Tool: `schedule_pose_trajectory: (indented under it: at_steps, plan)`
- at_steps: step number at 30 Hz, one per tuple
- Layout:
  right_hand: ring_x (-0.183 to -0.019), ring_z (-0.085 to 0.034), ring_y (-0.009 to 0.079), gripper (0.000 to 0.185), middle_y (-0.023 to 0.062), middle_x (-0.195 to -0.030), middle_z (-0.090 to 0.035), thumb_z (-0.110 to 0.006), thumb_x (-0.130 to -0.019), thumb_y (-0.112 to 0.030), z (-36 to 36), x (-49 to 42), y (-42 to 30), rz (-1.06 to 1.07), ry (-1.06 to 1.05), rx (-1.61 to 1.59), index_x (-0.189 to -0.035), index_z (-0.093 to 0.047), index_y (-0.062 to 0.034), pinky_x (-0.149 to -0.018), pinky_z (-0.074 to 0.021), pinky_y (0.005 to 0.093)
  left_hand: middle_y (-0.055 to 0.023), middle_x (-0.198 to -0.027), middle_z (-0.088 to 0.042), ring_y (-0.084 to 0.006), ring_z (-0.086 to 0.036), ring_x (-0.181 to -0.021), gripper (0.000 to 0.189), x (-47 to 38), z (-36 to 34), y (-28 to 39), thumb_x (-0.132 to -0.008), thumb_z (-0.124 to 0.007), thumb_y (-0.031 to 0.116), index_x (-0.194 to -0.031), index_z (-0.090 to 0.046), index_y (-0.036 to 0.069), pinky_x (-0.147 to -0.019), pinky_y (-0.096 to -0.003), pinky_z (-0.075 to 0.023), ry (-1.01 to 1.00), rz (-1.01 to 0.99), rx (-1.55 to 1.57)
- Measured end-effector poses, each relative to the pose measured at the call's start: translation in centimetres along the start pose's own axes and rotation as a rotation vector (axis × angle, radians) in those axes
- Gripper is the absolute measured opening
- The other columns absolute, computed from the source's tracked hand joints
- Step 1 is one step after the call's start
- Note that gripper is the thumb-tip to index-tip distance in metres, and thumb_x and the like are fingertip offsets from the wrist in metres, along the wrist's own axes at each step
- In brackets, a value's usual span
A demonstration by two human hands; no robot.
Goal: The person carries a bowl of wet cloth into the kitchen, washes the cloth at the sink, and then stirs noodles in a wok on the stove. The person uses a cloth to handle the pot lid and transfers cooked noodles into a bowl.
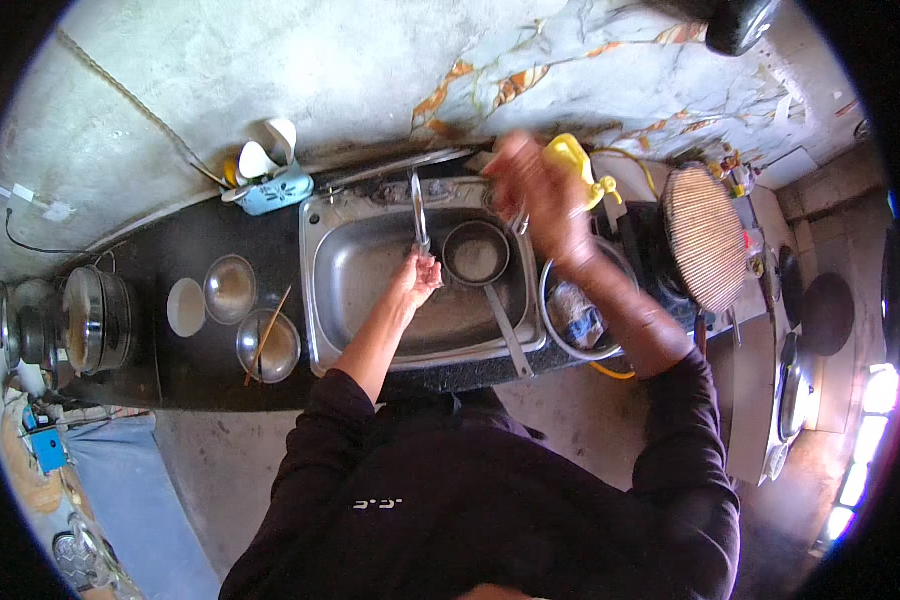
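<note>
My left hand [420, 279] is palm up under the spout of the metal tap [419, 210], its fingers loosely curled with nothing visible in them. It looks wet and is above the basin of the stainless steel sink [345, 277]. My right hand [540, 195] is raised over the sink's back right corner and blurred by motion; whether its fingers hold anything is unclear. Just right of it is a yellow plastic bottle [568, 159]. A saucepan [476, 253] sits in the basin, its long handle [508, 330] lying across the sink's front rim.
Left of the sink are two metal bowls [230, 289] [279, 346], one with chopsticks [268, 334] across it, and a white bowl [186, 307]. A blue utensil holder [276, 193] stands behind. On the right are a metal basin [546, 307] holding a cloth and a round ribbed lid [703, 238].
</note>
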State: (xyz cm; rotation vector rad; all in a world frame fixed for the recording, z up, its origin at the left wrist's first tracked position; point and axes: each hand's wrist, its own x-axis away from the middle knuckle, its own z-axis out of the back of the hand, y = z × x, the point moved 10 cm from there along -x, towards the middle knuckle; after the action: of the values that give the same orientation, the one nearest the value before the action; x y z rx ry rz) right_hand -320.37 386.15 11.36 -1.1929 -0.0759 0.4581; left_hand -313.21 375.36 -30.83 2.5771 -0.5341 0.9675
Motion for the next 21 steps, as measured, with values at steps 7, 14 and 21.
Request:
schedule_pose_trajectory:
  at_steps: [7,14,21]
  plan:
    - [-0.110,-0.055,0.0393,0.048,0.0224,-0.125,-0.054,-0.061,-0.081,-0.013,-11.4,2.3,26.8,-0.263,-0.057,0.289,-0.126,-0.051,0.0016,-0.097,-0.0449,0.0414,-0.0026,-0.146,-0.043,-0.0204,-0.029,-0.140,0.040,6.8,4.5,1.7,-0.096,-0.052,0.033,-0.134,-0.051,0.020,-0.111,-0.0544,-0.0234,0.236,-0.042,-0.354]
    - [-0.108,-0.058,0.0405,0.059,0.0232,-0.118,-0.061,-0.060,-0.082,-0.019,-12.4,-4.2,34.1,-0.372,-0.068,0.453,-0.137,-0.044,-0.0087,-0.091,-0.0474,0.0456,0.0001,-0.147,-0.043,-0.0222,-0.029,-0.140,0.042,8.7,7.6,1.9,-0.094,-0.054,0.032,-0.134,-0.051,0.023,-0.107,-0.0623,-0.0222,0.294,-0.009,-0.510]
    - [-0.106,-0.060,0.0279,0.057,0.0164,-0.132,-0.053,-0.059,-0.094,-0.035,-11.6,6.9,34.4,-0.785,0.314,-0.770,-0.136,-0.043,0.0005,-0.088,-0.0517,0.0348,-0.0072,-0.137,-0.053,-0.0255,-0.046,-0.129,0.039,7.1,9.7,1.0,-0.094,-0.055,0.022,-0.132,-0.052,0.012,-0.108,-0.0465,-0.0337,0.363,-0.049,-0.485]
